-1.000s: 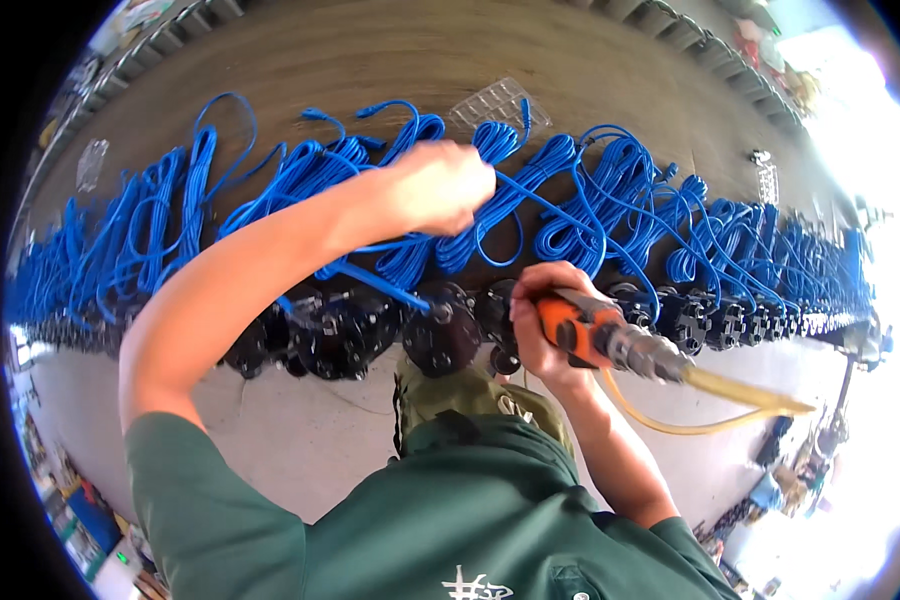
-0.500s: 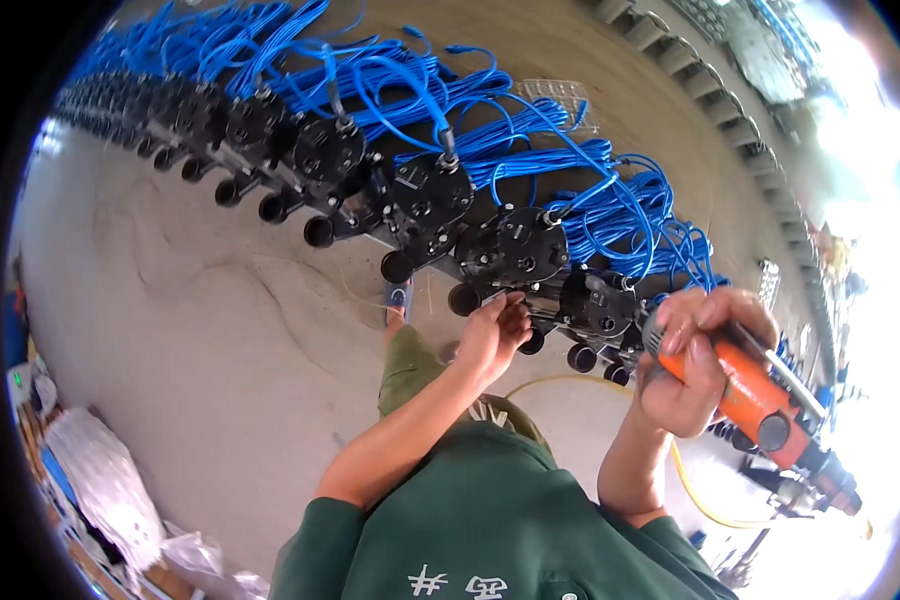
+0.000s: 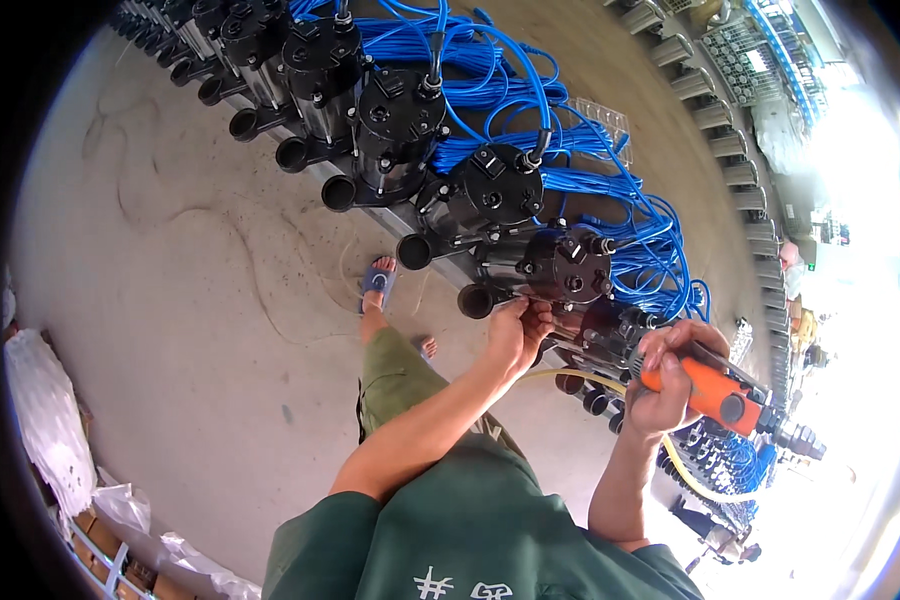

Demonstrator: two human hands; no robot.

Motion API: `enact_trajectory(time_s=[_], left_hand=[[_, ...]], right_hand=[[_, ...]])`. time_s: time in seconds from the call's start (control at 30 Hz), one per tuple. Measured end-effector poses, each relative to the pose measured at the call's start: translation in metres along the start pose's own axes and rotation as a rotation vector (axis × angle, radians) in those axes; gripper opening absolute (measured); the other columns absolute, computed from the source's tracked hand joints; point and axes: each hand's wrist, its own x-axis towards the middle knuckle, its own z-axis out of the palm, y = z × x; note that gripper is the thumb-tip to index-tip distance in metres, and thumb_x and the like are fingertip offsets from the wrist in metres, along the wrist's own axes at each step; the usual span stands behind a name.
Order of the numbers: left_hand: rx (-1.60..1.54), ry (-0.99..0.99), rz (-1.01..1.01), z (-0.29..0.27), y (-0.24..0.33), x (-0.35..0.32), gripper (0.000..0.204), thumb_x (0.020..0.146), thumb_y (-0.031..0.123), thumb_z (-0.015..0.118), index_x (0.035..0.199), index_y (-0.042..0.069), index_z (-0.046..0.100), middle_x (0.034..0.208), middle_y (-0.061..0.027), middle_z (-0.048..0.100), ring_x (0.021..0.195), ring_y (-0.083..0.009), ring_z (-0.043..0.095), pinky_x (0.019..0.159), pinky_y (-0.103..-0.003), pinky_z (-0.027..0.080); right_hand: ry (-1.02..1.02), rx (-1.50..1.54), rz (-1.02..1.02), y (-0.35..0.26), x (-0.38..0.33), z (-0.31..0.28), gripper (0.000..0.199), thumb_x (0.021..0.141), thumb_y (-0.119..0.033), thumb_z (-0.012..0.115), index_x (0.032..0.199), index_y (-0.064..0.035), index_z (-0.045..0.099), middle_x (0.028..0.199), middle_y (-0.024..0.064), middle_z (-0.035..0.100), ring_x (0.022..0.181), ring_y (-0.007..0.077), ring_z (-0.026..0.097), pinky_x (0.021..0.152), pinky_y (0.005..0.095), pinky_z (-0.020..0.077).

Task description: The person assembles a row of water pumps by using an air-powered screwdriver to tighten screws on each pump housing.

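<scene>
A row of black submersible pumps with round lids and short open outlets runs from the upper left down to the right. My left hand is closed, its fingertips against the lower side of one pump. Whatever those fingers pinch is hidden or too small to make out. My right hand wraps round an orange air-powered tool. The tool's metal nose points down and right, away from the pumps. A yellow hose curves below the right wrist.
Coiled blue cables lie along the far side of the pumps. A rail runs beneath the row. Metal cylinders line the upper right. Plastic-wrapped goods and boxes stand at the lower left.
The view has shifted, so the pumps appear further down and right. My left hand stays closed at a pump's lower side. My right hand still grips the orange tool.
</scene>
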Motion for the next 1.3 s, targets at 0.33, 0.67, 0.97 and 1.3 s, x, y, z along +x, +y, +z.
enact_trajectory(time_s=[0.33, 0.67, 0.97, 1.3], left_hand=[[0.081, 0.011, -0.030, -0.002, 0.011, 0.004, 0.022, 0.104, 0.012, 0.041, 0.105, 0.000, 0.059, 0.086, -0.0131, 0.065, 0.074, -0.0223, 0.063, 0.063, -0.034, 0.055], [1.314, 0.057, 0.736, -0.012, 0.036, -0.034, 0.047, 0.087, 0.019, 0.074, 0.122, -0.003, 0.051, 0.105, -0.0163, 0.061, 0.092, -0.0244, 0.061, 0.077, -0.038, 0.052], [1.665, -0.255, 1.263, 0.011, 0.063, -0.005, 0.112, 0.067, 0.018, 0.091, 0.152, -0.007, 0.023, 0.145, -0.0284, 0.043, 0.133, -0.0447, 0.046, 0.110, -0.046, 0.041], [1.757, -0.267, 1.273, 0.008, 0.076, 0.002, 0.113, 0.064, 0.014, 0.093, 0.152, -0.005, 0.025, 0.126, -0.0189, 0.056, 0.097, -0.0318, 0.064, 0.087, -0.040, 0.055]], right_hand=[[-0.123, 0.093, -0.006, 0.058, -0.005, 0.003, 0.027, 0.080, 0.004, 0.057, 0.105, -0.0014, 0.050, 0.089, 0.0129, 0.054, 0.064, 0.0169, 0.054, 0.061, 0.0324, 0.0510], [-0.050, 0.105, 0.043, 0.046, 0.000, 0.007, 0.033, 0.080, 0.002, 0.059, 0.112, -0.0007, 0.052, 0.090, 0.0112, 0.056, 0.066, 0.0135, 0.055, 0.064, 0.0320, 0.0518], [-0.098, 0.098, 0.118, 0.055, 0.004, 0.010, 0.026, 0.080, 0.003, 0.060, 0.104, -0.0018, 0.051, 0.089, 0.0113, 0.059, 0.069, 0.0140, 0.057, 0.065, 0.0286, 0.0514], [-0.246, 0.087, 0.067, 0.047, 0.024, 0.061, 0.028, 0.081, 0.006, 0.059, 0.109, 0.0013, 0.057, 0.090, 0.0099, 0.064, 0.074, 0.0130, 0.063, 0.066, 0.0256, 0.0535]])
